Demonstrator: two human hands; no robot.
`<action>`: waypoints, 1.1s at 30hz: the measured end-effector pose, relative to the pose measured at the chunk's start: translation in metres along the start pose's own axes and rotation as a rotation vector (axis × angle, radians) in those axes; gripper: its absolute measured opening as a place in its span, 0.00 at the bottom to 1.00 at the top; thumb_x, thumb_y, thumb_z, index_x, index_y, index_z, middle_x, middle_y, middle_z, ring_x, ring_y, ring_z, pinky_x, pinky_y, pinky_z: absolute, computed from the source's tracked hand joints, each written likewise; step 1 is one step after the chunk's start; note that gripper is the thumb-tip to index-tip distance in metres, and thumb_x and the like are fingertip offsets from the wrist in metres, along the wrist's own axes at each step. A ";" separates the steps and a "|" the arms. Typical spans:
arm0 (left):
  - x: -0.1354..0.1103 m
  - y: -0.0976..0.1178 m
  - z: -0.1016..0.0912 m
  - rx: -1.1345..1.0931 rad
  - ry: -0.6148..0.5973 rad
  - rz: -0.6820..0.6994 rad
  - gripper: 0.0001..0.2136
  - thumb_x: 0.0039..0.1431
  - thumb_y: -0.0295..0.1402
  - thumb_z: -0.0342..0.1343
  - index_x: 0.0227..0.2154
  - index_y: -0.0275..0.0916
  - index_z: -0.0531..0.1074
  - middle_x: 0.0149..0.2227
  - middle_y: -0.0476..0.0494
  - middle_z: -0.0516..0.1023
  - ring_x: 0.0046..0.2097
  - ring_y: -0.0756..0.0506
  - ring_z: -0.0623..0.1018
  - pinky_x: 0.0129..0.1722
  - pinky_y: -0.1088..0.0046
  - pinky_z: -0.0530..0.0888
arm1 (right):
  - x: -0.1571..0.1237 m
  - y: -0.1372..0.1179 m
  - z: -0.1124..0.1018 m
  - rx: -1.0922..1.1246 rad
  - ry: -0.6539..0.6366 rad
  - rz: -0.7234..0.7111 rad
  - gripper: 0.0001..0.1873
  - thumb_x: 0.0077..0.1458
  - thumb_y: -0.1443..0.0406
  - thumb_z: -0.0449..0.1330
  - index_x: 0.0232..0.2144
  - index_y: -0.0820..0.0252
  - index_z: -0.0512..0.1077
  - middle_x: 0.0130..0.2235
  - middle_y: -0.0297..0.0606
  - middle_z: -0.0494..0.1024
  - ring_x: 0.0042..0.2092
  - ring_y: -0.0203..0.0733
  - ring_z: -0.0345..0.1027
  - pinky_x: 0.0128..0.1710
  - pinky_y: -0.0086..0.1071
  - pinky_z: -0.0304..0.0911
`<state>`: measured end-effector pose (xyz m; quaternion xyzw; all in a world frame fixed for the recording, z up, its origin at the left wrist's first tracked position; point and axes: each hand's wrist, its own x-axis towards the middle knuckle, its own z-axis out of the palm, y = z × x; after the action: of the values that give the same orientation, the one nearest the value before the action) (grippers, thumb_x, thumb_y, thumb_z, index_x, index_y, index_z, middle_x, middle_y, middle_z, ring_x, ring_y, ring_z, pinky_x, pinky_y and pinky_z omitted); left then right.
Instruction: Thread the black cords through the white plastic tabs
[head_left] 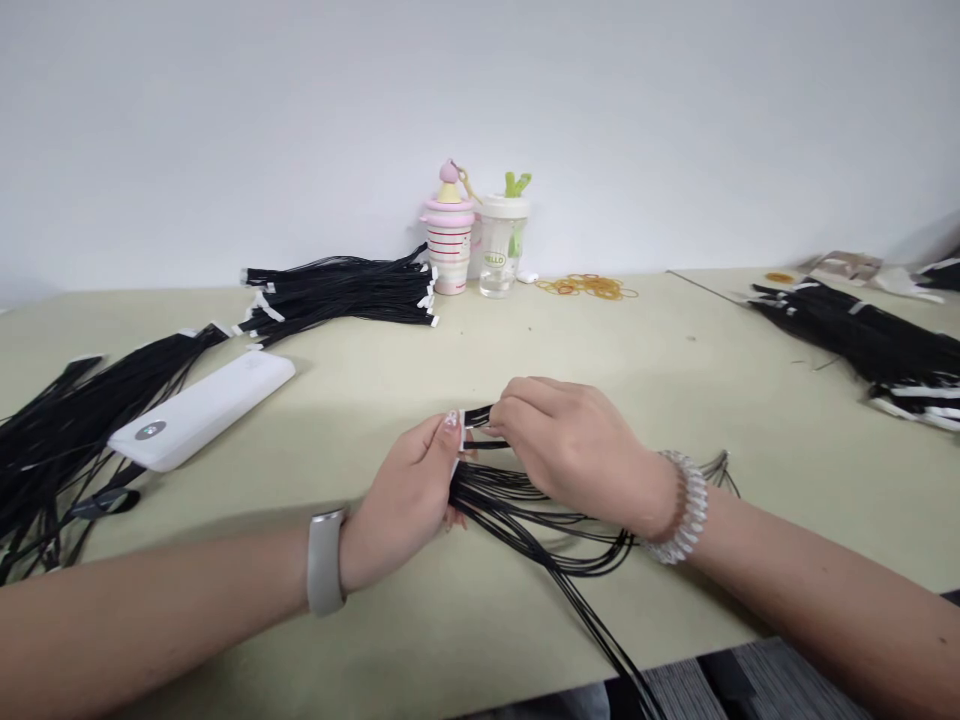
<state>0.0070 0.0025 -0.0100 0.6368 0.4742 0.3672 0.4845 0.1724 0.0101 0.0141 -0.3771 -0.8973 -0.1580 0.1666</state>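
Observation:
My left hand is closed around the white-connector end of a bundle of thin black cables, thumb on top. From there the cables fan out to the right, loop under my right wrist, and some hang over the table's front edge. Just right of the left thumb, the fingers of my right hand are pinched on a few black strands of the same bundle. Its fingertips are partly hidden behind the hand. A white connector shows at the left thumb tip.
Cable bundles lie at the back, left and right. A white power bank rests by the left bundle. A pink striped cup and a clear cup stand at the wall beside yellow rubber bands.

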 end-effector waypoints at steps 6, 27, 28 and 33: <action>0.000 0.000 0.001 0.000 -0.025 0.007 0.17 0.58 0.44 0.39 0.20 0.39 0.58 0.11 0.54 0.61 0.16 0.53 0.63 0.16 0.79 0.60 | 0.001 0.000 -0.001 -0.041 0.005 -0.024 0.06 0.52 0.72 0.48 0.26 0.62 0.63 0.28 0.34 0.63 0.28 0.34 0.52 0.27 0.30 0.47; 0.007 -0.009 0.001 -0.270 0.099 -0.098 0.17 0.54 0.47 0.44 0.22 0.38 0.61 0.16 0.54 0.63 0.16 0.54 0.64 0.15 0.79 0.64 | -0.019 0.040 -0.048 0.076 -0.290 0.305 0.27 0.47 0.46 0.52 0.14 0.61 0.55 0.15 0.29 0.56 0.19 0.28 0.44 0.19 0.26 0.43; 0.007 -0.008 0.001 -0.280 0.106 -0.100 0.17 0.55 0.47 0.44 0.22 0.38 0.61 0.16 0.54 0.62 0.16 0.54 0.64 0.15 0.79 0.63 | -0.022 0.042 -0.048 0.116 -0.375 0.333 0.28 0.49 0.46 0.49 0.13 0.62 0.53 0.14 0.29 0.54 0.18 0.28 0.43 0.18 0.26 0.42; 0.007 -0.009 0.000 -0.278 0.136 -0.089 0.15 0.56 0.44 0.43 0.23 0.38 0.61 0.15 0.55 0.62 0.15 0.54 0.64 0.15 0.79 0.62 | -0.025 0.039 -0.048 0.322 -0.646 0.333 0.26 0.53 0.50 0.46 0.13 0.61 0.52 0.15 0.29 0.53 0.17 0.27 0.40 0.15 0.26 0.40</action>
<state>0.0071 0.0099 -0.0188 0.5156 0.4782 0.4500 0.5504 0.2256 0.0007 0.0527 -0.5168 -0.8433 0.1407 -0.0440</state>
